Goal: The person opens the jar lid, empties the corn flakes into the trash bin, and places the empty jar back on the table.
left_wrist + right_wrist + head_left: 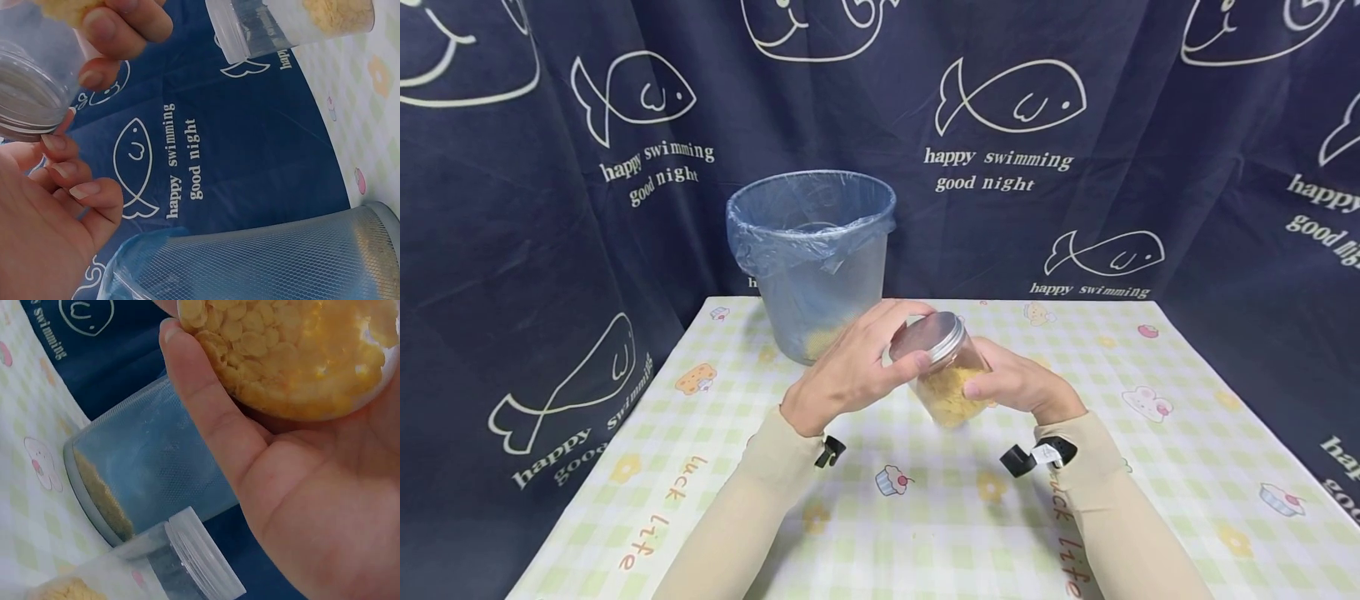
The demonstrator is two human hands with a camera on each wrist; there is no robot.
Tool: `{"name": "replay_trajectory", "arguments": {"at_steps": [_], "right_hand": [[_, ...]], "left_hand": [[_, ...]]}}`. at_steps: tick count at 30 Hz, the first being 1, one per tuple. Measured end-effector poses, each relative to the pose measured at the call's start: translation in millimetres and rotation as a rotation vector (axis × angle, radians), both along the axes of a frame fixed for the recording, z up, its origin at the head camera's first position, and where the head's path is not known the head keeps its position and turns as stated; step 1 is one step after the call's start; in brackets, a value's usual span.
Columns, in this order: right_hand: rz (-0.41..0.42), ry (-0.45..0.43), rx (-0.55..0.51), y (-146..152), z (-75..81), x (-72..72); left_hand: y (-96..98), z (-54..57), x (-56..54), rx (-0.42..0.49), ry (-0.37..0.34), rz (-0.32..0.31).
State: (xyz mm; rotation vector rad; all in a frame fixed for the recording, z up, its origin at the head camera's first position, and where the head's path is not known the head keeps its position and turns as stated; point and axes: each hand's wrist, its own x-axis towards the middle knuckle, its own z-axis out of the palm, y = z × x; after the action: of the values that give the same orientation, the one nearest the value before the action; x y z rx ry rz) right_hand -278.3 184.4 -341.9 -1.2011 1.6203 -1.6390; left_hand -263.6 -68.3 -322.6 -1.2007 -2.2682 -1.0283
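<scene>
Both hands meet over the table around a clear jar [951, 400] of yellow flakes, which tilts in the air. My left hand [853, 358] grips its silver metal lid [950, 337], thumb on the near side and fingers on the far side. The right hand [1017, 381] holds the jar's body, its thumb on the near wall. In the right wrist view the flakes [256, 337] look like small, flat, roundish pieces. The lid sits on the jar's mouth; how tightly, I cannot tell.
A mesh bin [842, 283] with a blue bag stands at the back left, with tan material low inside. A second clear jar [269, 28] with pale yellow contents stands on the table; the hands hide it in the head view. Dark curtains [880, 108] close off the back and sides.
</scene>
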Motion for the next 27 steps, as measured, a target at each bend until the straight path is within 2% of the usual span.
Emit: {"name": "replay_trajectory", "arguments": {"at_steps": [3, 8, 17, 27], "right_hand": [[0.067, -0.042, -0.022, -1.4, 1.0, 1.2], [0.125, -0.049, -0.056, -1.4, -0.1, 0.5], [0.145, -0.058, -0.071, 0.0, -0.4, 2.6], [0.179, -0.05, -0.092, -1.5, -0.3, 1.8]], "left_hand": [[1.1, 0.6, 0.7, 0.0, 0.009, -0.017], [1.2, 1.6, 2.8, 0.006, 0.029, -0.031], [1.4, 4.3, 6.3, 0.013, 0.049, -0.028], [1.1, 5.4, 8.0, 0.029, 0.034, -0.028]]}}
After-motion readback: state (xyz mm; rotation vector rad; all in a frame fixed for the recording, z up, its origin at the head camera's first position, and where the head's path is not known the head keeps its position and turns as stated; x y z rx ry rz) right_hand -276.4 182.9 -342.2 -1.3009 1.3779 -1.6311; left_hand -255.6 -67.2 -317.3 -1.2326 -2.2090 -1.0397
